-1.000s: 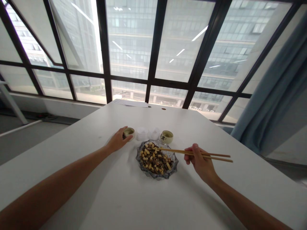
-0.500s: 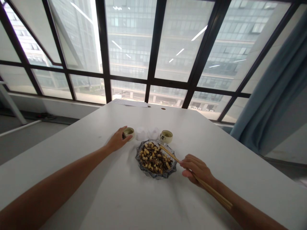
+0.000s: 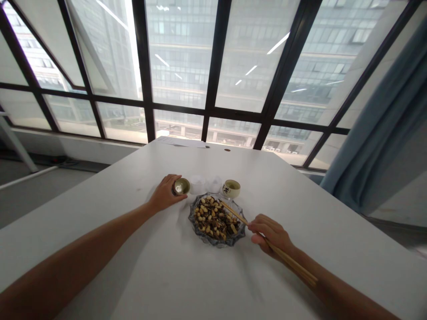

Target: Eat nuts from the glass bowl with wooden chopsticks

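My left hand [image 3: 167, 194] grips a small ceramic cup [image 3: 182, 186], tilted so that its greenish inside faces me. In my right hand [image 3: 271, 234] is a pair of wooden chopsticks [image 3: 235, 214]. Their tips lie over the far part of a scalloped glass bowl [image 3: 216, 242]. Peanuts and dark sunflower seeds [image 3: 214, 221] fill the bowl in a mix. Whether the tips pinch anything is too small to tell. Behind the bowl stand two small white translucent cups [image 3: 198, 184]. A second ceramic cup [image 3: 231, 189] with dark characters stands upright to their right.
All of this is on a white table [image 3: 160, 271]. White paper [image 3: 183, 143] and a round brown spot [image 3: 227, 150] are near the table's far edge. Beyond it rise dark-framed windows [image 3: 210, 58]; a blue curtain [image 3: 370, 133] hangs at the right.
The cup in my left hand has tipped towards me and shifted slightly right. My right hand and the chopsticks have barely moved.
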